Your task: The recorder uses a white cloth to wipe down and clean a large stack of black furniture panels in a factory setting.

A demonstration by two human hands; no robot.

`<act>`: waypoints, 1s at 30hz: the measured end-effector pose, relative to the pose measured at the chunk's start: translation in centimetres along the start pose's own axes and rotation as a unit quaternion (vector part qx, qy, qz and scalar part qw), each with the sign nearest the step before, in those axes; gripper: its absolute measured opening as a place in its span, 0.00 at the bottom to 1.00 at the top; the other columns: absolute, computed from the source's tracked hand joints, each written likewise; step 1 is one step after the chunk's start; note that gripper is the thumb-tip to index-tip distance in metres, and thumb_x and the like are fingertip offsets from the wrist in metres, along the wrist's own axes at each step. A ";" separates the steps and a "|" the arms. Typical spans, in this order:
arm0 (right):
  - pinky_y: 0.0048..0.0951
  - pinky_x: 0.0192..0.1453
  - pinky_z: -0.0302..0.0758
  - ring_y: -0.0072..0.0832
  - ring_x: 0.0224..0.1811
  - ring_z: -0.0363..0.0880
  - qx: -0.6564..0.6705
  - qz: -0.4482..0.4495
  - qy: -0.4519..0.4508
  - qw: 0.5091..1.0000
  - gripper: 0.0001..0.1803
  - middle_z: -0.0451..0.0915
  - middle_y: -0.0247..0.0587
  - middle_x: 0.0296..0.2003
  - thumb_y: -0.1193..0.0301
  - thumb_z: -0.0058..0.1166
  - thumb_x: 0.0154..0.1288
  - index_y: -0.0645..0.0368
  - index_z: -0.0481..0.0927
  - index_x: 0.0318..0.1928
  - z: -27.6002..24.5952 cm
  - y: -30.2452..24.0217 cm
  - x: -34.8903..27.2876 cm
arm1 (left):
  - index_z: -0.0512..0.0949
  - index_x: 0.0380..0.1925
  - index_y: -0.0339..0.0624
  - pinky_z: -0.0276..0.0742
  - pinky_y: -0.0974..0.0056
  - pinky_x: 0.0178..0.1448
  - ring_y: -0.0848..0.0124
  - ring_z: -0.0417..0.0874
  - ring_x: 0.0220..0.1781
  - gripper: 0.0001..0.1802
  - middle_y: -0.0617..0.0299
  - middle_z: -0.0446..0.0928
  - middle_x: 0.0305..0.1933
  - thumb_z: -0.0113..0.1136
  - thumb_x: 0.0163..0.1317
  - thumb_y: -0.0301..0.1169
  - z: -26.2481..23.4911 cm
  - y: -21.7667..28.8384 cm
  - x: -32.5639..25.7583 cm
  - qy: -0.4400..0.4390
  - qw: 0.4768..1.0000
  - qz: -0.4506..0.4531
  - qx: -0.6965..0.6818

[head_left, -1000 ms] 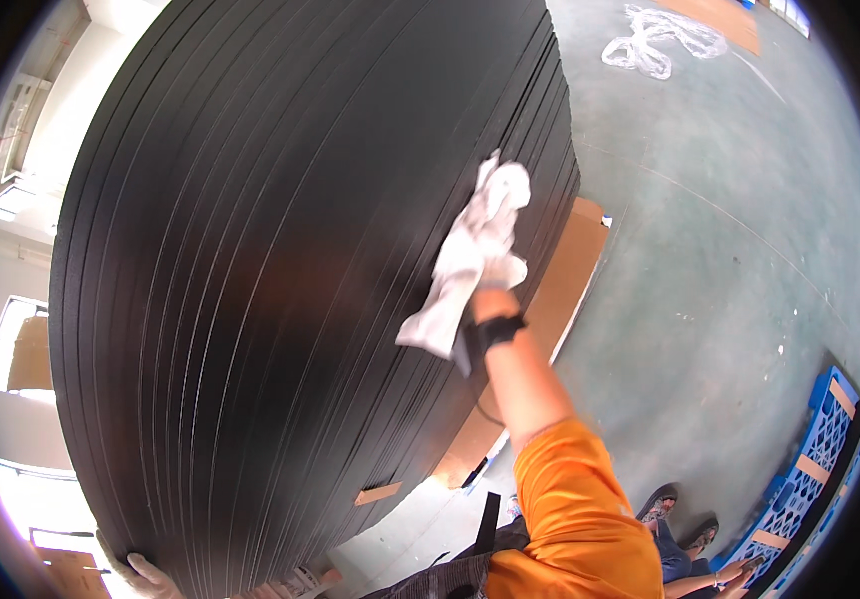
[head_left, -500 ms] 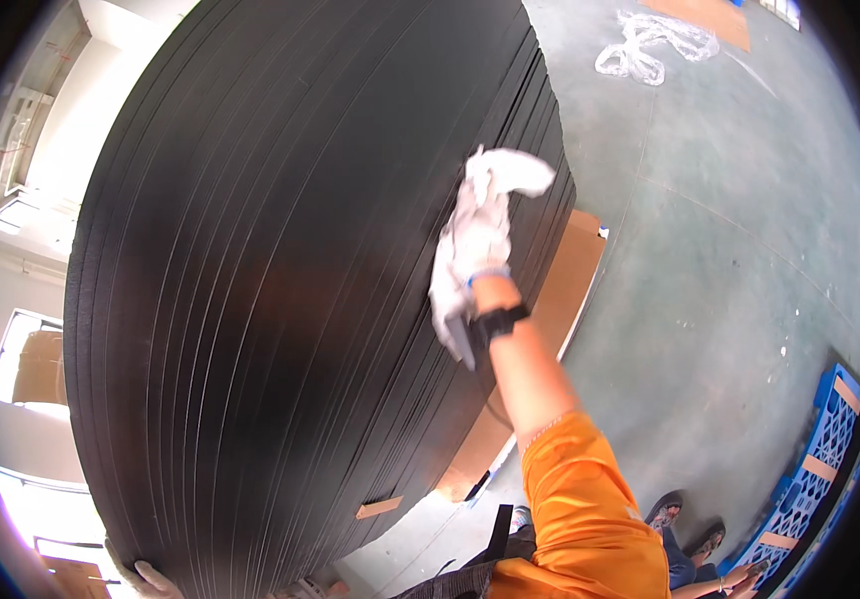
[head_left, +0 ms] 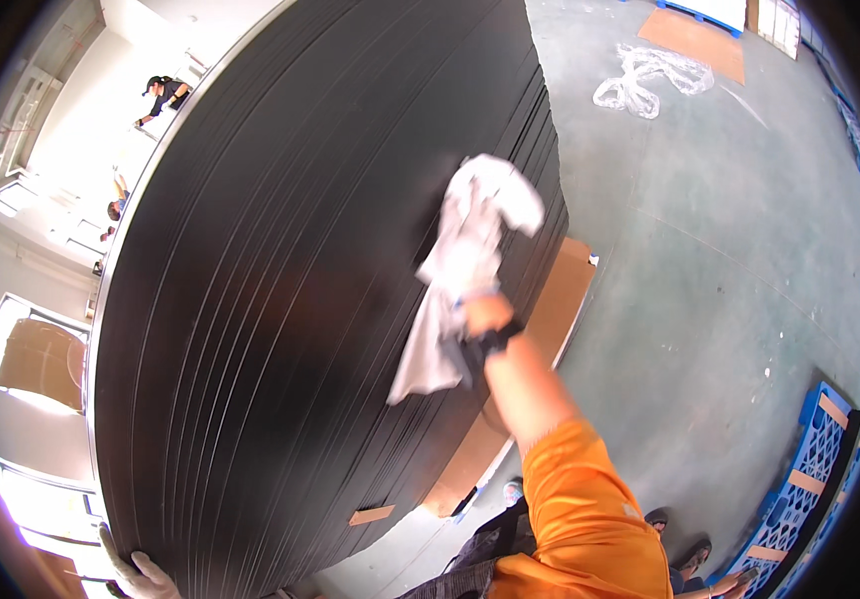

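A tall stack of large black sheets [head_left: 280,270] fills the left and middle of the view. My right hand [head_left: 470,262], in a white glove, presses a white rag [head_left: 450,299] against the top sheet near its right edge; part of the rag hangs down below the hand. My right arm in an orange sleeve rises from the lower edge. My left hand [head_left: 140,577], also gloved in white, grips the stack's near corner at the bottom left.
Brown cardboard [head_left: 540,339] lies under the stack's right edge on a grey-green floor. A blue plastic pallet [head_left: 809,479] sits at the lower right. Crumpled clear plastic wrap [head_left: 649,80] lies far off. Other people [head_left: 162,98] stand beyond the stack at the upper left.
My right hand has slid the rag up the black sheet, away from me. My left hand stays at the stack's near corner.
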State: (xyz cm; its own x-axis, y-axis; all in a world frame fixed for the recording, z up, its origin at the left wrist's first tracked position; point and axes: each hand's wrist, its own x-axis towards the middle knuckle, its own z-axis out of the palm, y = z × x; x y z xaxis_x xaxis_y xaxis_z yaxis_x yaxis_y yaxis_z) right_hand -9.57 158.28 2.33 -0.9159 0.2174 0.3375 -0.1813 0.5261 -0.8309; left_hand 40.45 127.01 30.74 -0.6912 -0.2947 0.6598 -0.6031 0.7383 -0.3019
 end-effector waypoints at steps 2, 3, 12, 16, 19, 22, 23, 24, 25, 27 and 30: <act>0.52 0.74 0.53 0.66 0.69 0.54 0.224 0.190 0.048 0.955 0.32 0.54 0.66 0.69 0.66 0.45 0.66 0.57 0.59 0.71 -0.8 0.6 6.1 | 0.61 0.68 0.36 0.64 0.50 0.70 0.48 0.69 0.68 0.30 0.45 0.68 0.67 0.39 0.71 0.42 0.5 0.4 0.0 0.012 1.000 0.020 0.013; 0.50 0.74 0.54 0.65 0.70 0.54 0.203 0.201 0.045 0.957 0.32 0.54 0.66 0.69 0.64 0.44 0.68 0.56 0.59 0.71 -0.9 0.6 6.4 | 0.62 0.68 0.37 0.65 0.50 0.70 0.48 0.70 0.67 0.29 0.46 0.68 0.67 0.39 0.71 0.41 0.6 0.6 0.0 0.024 0.998 0.041 0.030; 0.46 0.67 0.63 0.57 0.62 0.64 0.152 0.066 0.005 0.986 0.37 0.62 0.66 0.60 0.57 0.48 0.68 0.66 0.57 0.70 2.5 -2.2 -9.4 | 0.71 0.60 0.33 0.68 0.55 0.68 0.54 0.74 0.63 0.22 0.47 0.74 0.62 0.43 0.73 0.34 -0.7 5.3 2.0 0.030 0.999 -0.021 -0.015; 0.46 0.62 0.66 0.55 0.57 0.67 0.123 0.019 0.015 0.992 0.37 0.67 0.62 0.55 0.59 0.50 0.67 0.64 0.56 0.70 2.3 -0.9 -7.7 | 0.70 0.62 0.33 0.66 0.55 0.70 0.55 0.72 0.65 0.23 0.48 0.73 0.63 0.42 0.74 0.36 -0.8 13.2 4.3 0.033 0.997 -0.038 -0.059; 0.46 0.61 0.67 0.53 0.56 0.68 0.127 0.019 0.041 0.991 0.36 0.68 0.60 0.54 0.61 0.52 0.66 0.64 0.59 0.69 2.6 0.9 -4.8 | 0.63 0.67 0.37 0.58 0.52 0.74 0.57 0.65 0.71 0.26 0.50 0.68 0.68 0.40 0.74 0.37 -0.7 19.7 7.2 0.047 0.990 0.096 -0.091; 0.45 0.60 0.68 0.50 0.56 0.70 0.078 0.034 0.029 0.996 0.36 0.68 0.58 0.54 0.60 0.53 0.65 0.64 0.59 0.69 2.4 2.8 -0.2 | 0.62 0.68 0.38 0.58 0.52 0.74 0.56 0.65 0.72 0.26 0.50 0.66 0.69 0.40 0.74 0.38 -2.1 27.8 10.8 0.042 0.980 0.138 -0.135; 0.45 0.59 0.69 0.49 0.55 0.70 0.038 0.049 0.017 0.998 0.37 0.69 0.57 0.54 0.60 0.54 0.65 0.64 0.59 0.69 1.7 3.7 4.4 | 0.61 0.68 0.37 0.58 0.53 0.74 0.56 0.64 0.72 0.27 0.49 0.64 0.70 0.41 0.74 0.39 -2.2 30.2 13.5 0.036 0.986 0.120 -0.108; 0.43 0.59 0.69 0.49 0.55 0.71 0.070 0.048 0.024 0.996 0.38 0.68 0.56 0.55 0.58 0.54 0.65 0.64 0.60 0.69 1.5 4.7 6.7 | 0.61 0.68 0.37 0.58 0.53 0.74 0.56 0.64 0.72 0.27 0.49 0.64 0.70 0.41 0.74 0.39 -2.5 32.0 14.6 0.031 0.987 0.121 -0.097; 0.42 0.63 0.67 0.51 0.57 0.69 0.092 0.057 0.008 0.994 0.36 0.66 0.59 0.55 0.61 0.51 0.67 0.66 0.58 0.69 1.3 5.7 9.0 | 0.62 0.68 0.38 0.63 0.52 0.71 0.54 0.66 0.71 0.30 0.47 0.66 0.69 0.42 0.72 0.45 -2.8 33.8 16.1 -0.001 0.988 0.079 -0.133; 0.40 0.68 0.64 0.53 0.61 0.65 0.130 0.083 -0.006 0.988 0.34 0.62 0.63 0.59 0.64 0.48 0.69 0.67 0.55 0.70 0.7 7.3 14.4 | 0.64 0.67 0.39 0.71 0.52 0.63 0.53 0.73 0.64 0.36 0.44 0.71 0.62 0.47 0.68 0.54 -3.5 35.6 18.3 -0.048 0.985 0.030 -0.161; 0.37 0.71 0.63 0.52 0.69 0.60 0.226 0.198 0.029 0.953 0.33 0.53 0.64 0.69 0.65 0.49 0.69 0.63 0.56 0.70 -0.1 11.1 22.9 | 0.66 0.66 0.38 0.74 0.52 0.55 0.53 0.77 0.53 0.37 0.44 0.74 0.52 0.50 0.66 0.53 -2.9 37.2 21.4 -0.169 0.978 0.064 -0.106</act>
State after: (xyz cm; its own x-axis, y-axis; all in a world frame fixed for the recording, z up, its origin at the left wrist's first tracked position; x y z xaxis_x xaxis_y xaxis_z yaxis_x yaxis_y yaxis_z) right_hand -32.54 169.15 0.88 -0.9259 0.3766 -0.0294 0.0269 -0.0119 -0.9996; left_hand 4.36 149.92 35.64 -0.8695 -0.3482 0.3503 -0.4312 0.8810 -0.1947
